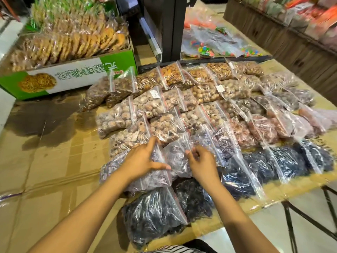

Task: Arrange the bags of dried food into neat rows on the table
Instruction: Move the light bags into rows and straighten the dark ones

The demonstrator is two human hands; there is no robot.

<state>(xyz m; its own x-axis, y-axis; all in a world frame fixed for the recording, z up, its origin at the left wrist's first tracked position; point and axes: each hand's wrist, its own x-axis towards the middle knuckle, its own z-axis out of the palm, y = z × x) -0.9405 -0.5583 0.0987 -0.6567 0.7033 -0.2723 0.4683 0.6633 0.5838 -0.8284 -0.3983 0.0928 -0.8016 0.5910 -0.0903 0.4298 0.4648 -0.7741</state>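
Note:
Several clear zip bags of dried food lie in slanted rows on a cardboard-covered table (pixel 45 170). Tan and orange bags (pixel 198 75) are at the back, pale brown ones (pixel 116 119) in the middle, reddish ones (pixel 259 130) to the right, and black ones (pixel 284 161) in front. My left hand (pixel 144 159) rests flat on a purplish bag (pixel 153 179) at the near left of the rows. My right hand (pixel 200 163) pinches the plastic of the neighbouring purplish bag (pixel 176 157). A black-filled bag (pixel 151 216) lies nearest me.
A green and white carton (pixel 76 77) full of bagged biscuits stands at the back left. A dark post (pixel 164 28) rises behind the rows, with colourful candy bags (pixel 209 44) beyond it. The table's right edge and a metal frame (pixel 310 216) are near right.

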